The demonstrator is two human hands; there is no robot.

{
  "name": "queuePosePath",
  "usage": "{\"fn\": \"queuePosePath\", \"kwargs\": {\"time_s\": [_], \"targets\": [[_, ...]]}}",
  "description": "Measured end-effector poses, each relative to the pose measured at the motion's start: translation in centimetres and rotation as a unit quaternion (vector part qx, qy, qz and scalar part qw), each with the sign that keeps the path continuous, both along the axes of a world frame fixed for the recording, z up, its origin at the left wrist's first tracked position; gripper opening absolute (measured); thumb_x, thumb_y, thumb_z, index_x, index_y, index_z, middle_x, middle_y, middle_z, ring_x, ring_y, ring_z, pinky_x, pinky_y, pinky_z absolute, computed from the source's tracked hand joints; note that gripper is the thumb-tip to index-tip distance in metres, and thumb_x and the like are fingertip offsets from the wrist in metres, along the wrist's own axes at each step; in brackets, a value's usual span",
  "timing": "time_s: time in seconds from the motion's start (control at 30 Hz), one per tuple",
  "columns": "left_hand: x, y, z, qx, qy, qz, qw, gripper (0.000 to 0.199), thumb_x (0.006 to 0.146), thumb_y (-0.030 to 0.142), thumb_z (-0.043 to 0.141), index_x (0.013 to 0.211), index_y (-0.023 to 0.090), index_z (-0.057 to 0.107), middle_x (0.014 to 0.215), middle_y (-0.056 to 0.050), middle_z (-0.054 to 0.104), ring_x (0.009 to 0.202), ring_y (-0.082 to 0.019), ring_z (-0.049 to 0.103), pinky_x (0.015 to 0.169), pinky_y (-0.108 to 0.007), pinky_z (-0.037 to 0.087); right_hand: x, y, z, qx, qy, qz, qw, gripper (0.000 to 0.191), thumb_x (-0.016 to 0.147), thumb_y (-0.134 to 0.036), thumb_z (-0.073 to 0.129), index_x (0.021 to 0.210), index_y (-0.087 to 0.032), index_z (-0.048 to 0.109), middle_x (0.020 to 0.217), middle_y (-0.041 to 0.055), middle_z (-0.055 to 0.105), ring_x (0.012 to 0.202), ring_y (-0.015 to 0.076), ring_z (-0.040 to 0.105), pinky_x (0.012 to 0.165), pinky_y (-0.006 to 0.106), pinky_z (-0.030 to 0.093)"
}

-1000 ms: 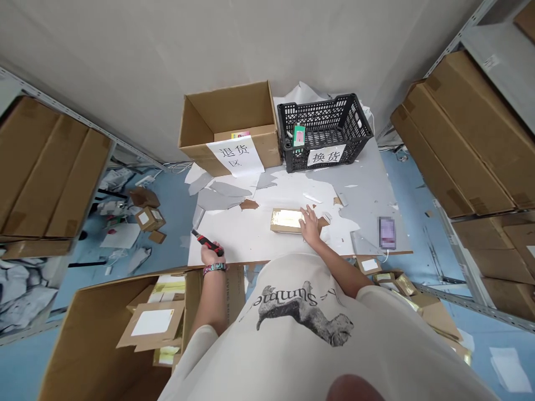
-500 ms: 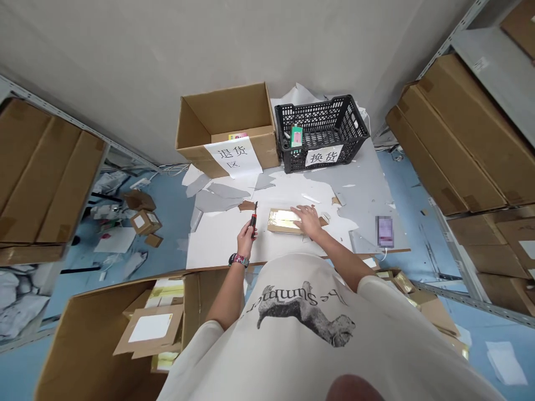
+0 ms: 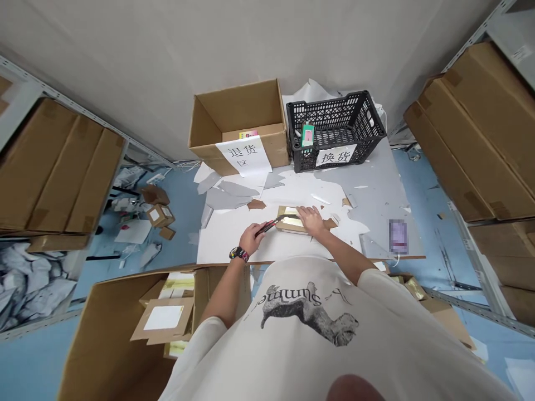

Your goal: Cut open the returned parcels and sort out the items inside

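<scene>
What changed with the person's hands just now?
The left hand moved right, toward the parcel, still gripping the red-and-black box cutter, which now lies tilted with its tip over the parcel. The right hand stayed flat on the parcel, and the black crate stayed put.

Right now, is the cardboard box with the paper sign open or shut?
Open. The cardboard box has nothing covering its top, so its inner walls show, and a small colourful item shows inside.
</scene>
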State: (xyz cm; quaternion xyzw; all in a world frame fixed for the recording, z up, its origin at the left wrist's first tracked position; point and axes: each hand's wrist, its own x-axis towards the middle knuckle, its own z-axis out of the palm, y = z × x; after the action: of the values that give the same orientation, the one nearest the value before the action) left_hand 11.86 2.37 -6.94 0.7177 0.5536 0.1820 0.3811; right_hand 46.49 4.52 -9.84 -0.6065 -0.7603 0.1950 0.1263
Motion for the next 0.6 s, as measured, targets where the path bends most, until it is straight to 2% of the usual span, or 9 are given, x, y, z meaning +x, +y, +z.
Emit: {"fn": "queuePosePath", "kwargs": {"time_s": [0.1,0.17,0.27,0.37,0.43,0.5,0.6], "targets": [[-0.1,2.1,0.5,-0.029,0.018,0.015,0.999,0.053,0.098,0.035,0.079,0.151,0.033,0.079,0.128,-0.014,0.07,0.123,-0.036,0.066,0.115,-0.046,0.053,0.0,-0.2,-0.3,0.008,0.073,-0.019,0.997,0.047,0.12,-0.038,0.044,0.157,-0.027,0.07,0.15,0.0129,0.077,0.127,0.034,0.068,0.133,0.055,0.036],[-1.9,3.9,0.8,-0.04,0.009,0.048,0.998,0.052,0.093,0.033,0.084,0.145,0.032,0.083,0.126,-0.014,0.07,0.121,-0.037,0.066,0.116,-0.046,0.052,0.0,-0.5,-0.3,0.009,0.09,-0.019,0.996,0.047,0.122,-0.038,0.039,0.154,-0.027,0.073,0.144,0.0124,0.079,0.124,0.0328,0.069,0.133,0.054,0.037],[-6.4,6.2,1.2,0.002,0.02,0.178,0.984,0.046,0.092,0.033,0.081,0.138,0.027,0.085,0.116,-0.014,0.071,0.117,-0.038,0.066,0.115,-0.046,0.052,0.1,-0.9,-0.2,0.0,0.086,0.006,0.996,0.048,0.122,-0.037,0.038,0.151,-0.027,0.075,0.14,0.0114,0.081,0.124,0.0315,0.069,0.132,0.052,0.039],[-9.8,6.9,1.2,0.062,0.049,0.281,0.956,0.049,0.093,0.033,0.078,0.14,0.022,0.082,0.121,-0.016,0.071,0.122,-0.04,0.066,0.12,-0.051,0.049,0.2,-1.0,0.1,-0.002,0.097,0.018,0.995,0.046,0.12,-0.038,0.044,0.151,-0.027,0.076,0.147,0.0107,0.078,0.13,0.0321,0.068,0.136,0.055,0.037],[-9.7,6.0,0.6,0.068,0.034,0.302,0.95,0.052,0.091,0.033,0.078,0.142,0.022,0.081,0.126,-0.017,0.073,0.125,-0.041,0.066,0.123,-0.054,0.047,0.3,-1.0,0.2,0.005,0.118,0.012,0.993,0.044,0.119,-0.039,0.047,0.149,-0.028,0.077,0.148,0.0107,0.078,0.134,0.0332,0.066,0.138,0.058,0.035],[-7.8,4.2,-0.6,0.039,0.016,0.295,0.955,0.052,0.09,0.034,0.078,0.141,0.023,0.081,0.127,-0.017,0.076,0.127,-0.041,0.066,0.124,-0.055,0.047,0.5,-1.0,0.3,0.025,0.146,-0.022,0.989,0.042,0.118,-0.044,0.052,0.147,-0.028,0.078,0.146,0.0116,0.078,0.138,0.0344,0.064,0.137,0.058,0.037],[-4.1,1.0,-3.2,-0.037,0.033,0.266,0.963,0.05,0.09,0.033,0.077,0.138,0.022,0.081,0.127,-0.018,0.077,0.128,-0.042,0.068,0.123,-0.056,0.048,1.0,-1.4,0.0,0.066,0.188,-0.165,0.966,0.046,0.114,-0.049,0.061,0.151,-0.025,0.075,0.148,0.0162,0.074,0.142,0.0371,0.062,0.13,0.058,0.045]]}}
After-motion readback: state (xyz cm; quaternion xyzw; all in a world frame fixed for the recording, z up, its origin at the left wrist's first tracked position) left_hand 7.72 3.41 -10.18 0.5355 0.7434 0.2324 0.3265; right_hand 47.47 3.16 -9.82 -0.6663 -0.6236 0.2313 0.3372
